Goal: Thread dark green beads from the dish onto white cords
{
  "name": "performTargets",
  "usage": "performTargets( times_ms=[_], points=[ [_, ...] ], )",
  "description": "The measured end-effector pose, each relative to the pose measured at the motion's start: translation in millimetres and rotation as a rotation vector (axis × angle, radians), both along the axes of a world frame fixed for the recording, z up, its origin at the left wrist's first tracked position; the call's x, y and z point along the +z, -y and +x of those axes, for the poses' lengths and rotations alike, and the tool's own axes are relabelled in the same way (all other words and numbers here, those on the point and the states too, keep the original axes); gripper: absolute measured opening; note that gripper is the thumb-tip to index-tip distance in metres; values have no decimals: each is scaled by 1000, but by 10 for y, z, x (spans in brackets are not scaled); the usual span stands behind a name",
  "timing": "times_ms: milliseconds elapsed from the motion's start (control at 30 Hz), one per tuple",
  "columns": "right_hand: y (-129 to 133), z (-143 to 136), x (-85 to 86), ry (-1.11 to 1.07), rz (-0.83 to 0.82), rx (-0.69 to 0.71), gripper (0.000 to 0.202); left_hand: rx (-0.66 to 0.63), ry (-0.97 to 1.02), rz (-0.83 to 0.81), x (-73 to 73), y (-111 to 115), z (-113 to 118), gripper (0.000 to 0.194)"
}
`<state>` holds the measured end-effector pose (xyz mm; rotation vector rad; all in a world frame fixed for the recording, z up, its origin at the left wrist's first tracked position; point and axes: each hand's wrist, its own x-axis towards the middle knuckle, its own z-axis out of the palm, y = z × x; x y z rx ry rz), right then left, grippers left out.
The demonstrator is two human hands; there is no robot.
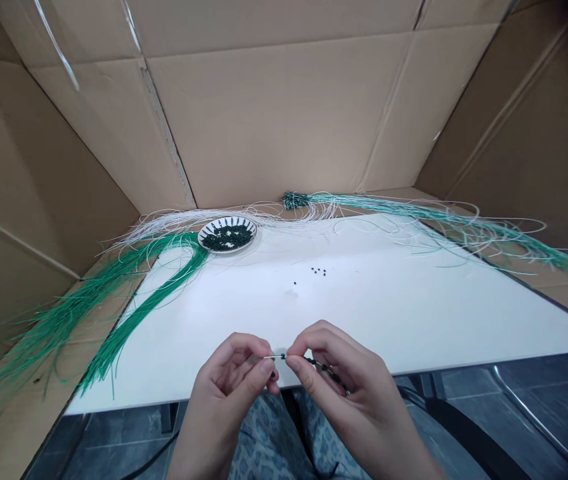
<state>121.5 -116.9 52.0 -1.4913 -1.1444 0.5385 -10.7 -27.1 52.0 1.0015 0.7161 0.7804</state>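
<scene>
Just past the table's front edge, my left hand [229, 380] and my right hand [344, 373] meet fingertip to fingertip. Between them runs a thin pale cord [272, 357], pinched by the thumb and index finger of each. One dark bead [283, 357] sits on the cord in the gap. Beyond the right fingertips, a string of dark beads [320, 365] passes under the curled fingers, partly hidden. A small dark round piece shows at the left fingers. Several loose dark beads [319, 271] lie on the white tabletop [404, 300] farther off.
A striped dish [203, 233] of dark beads stands at the back left. Green strands [164, 287] spread over the left side. White strands [179, 218] and a knotted green-white bundle [389, 204] lie along the back. Cardboard walls [274, 120] enclose the table.
</scene>
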Motion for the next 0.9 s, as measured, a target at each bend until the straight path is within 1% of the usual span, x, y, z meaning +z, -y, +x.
performTargets(
  times_ms=[333, 467, 667, 900],
  points=[
    [36, -13, 11, -66, 7, 20, 13, -91, 14, -5, 5, 20, 20, 22],
    [38, -2, -3, -71, 7, 52, 7, -92, 16, -4, 10, 23, 16, 20],
    [31, 9, 7, -49, 6, 82, 14, -67, 15, -16, 43, 30, 13, 25],
    [20, -11, 11, -101, -13, 60, 14, -56, 0, -12, 43, 24, 2, 27]
  ],
)
